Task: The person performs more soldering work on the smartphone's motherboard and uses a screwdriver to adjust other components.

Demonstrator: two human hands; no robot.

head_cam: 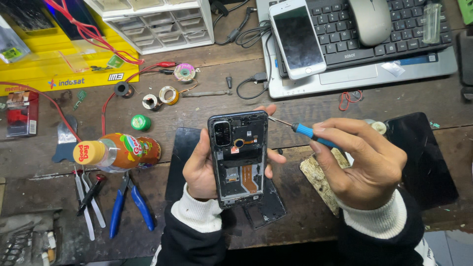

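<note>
1. The left hand [202, 170] is gripping a black smartphone with its back cover removed [240, 157], upright above the worktop [295, 98]; the fingers [276, 158] are wrapping the right edge and the thumb is lying along the left edge.
2. The right hand [362, 162] is pinching a slim blue-handled metal screwdriver [300, 130] between closed fingers; its tip is touching the phone's upper right corner, just beside the left fingertips.
3. Progress, as judged: the cover is already off and the inner frame and orange flex cable are showing; the frame still looks in place, so screws appear to remain.
4. A dark flat panel [266, 209] is lying beneath the left wrist.
5. Containers: a clear plastic bottle with an orange cap [118, 151] is lying left of the left hand, holding orange liquid; a white plastic drawer cabinet [157, 22] is standing well beyond, contents indistinct.
</note>
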